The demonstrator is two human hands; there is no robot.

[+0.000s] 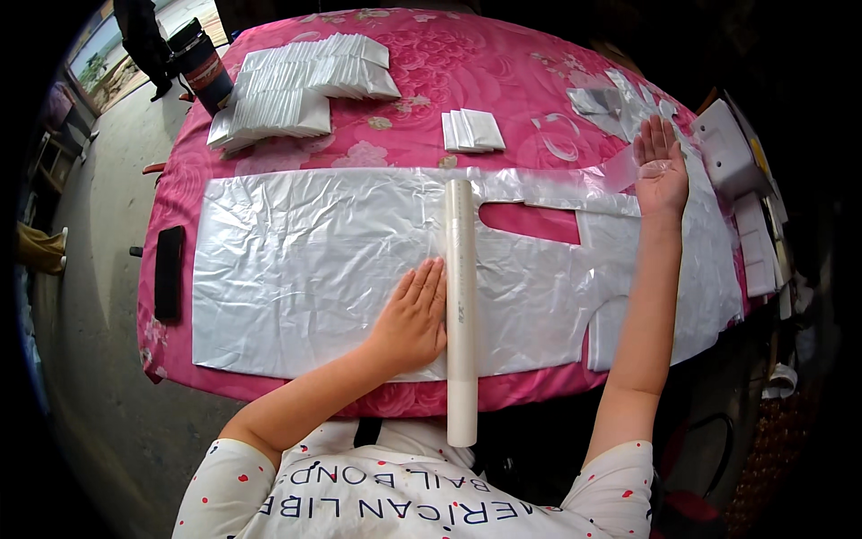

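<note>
A long white tube [461,314] lies upright in the view across a stack of flat, silvery-white plastic bags [305,269] with cut-out handles. My left hand [413,310] rests flat on the plastic just left of the tube, fingers stretched out and fingertips close to its side. At the far right, my right hand [663,175] is turned palm up with its fingers extended. A translucent plastic strip [618,171] reaches up to that hand's edge; whether it touches the palm is hard to make out.
Rows of folded white plastic packets [314,72] stand at the back left, and a smaller pile [472,131] sits mid-back. A black phone-like slab [169,273] lies at the left, a dark tumbler [199,67] behind. White boxes [732,148] stand at the right. Another person [144,40] stands beyond.
</note>
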